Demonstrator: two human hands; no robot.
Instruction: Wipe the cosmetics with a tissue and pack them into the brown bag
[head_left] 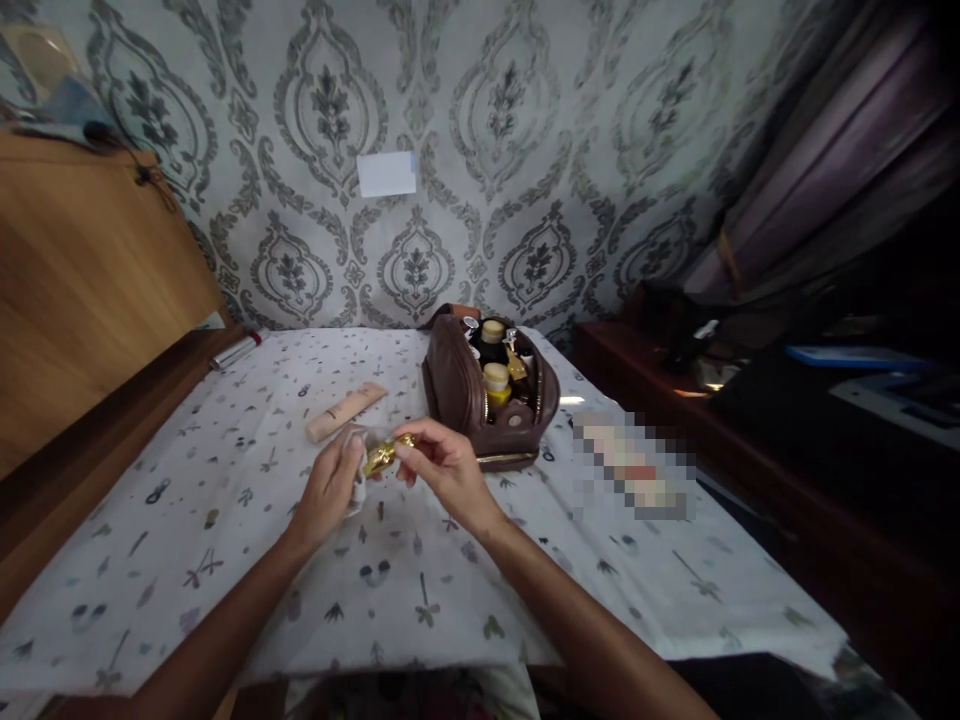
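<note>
Both hands meet over the middle of the patterned tablecloth [225,520]. My left hand [330,487] is closed on a white tissue or cloth [358,480] pressed against a small gold tube [384,454]. My right hand [442,465] pinches the other end of that gold tube between thumb and fingers. Just behind the hands stands an open brown toiletry bag [457,395] with several small bottles and yellow-capped jars [496,380] upright inside.
A beige tube [345,411] lies on the cloth left of the bag. A red-tipped pen-like item [236,351] rests at the far left edge by a wooden headboard [82,290]. A blurred-out flat object [634,465] lies right of the bag. Dark furniture stands to the right.
</note>
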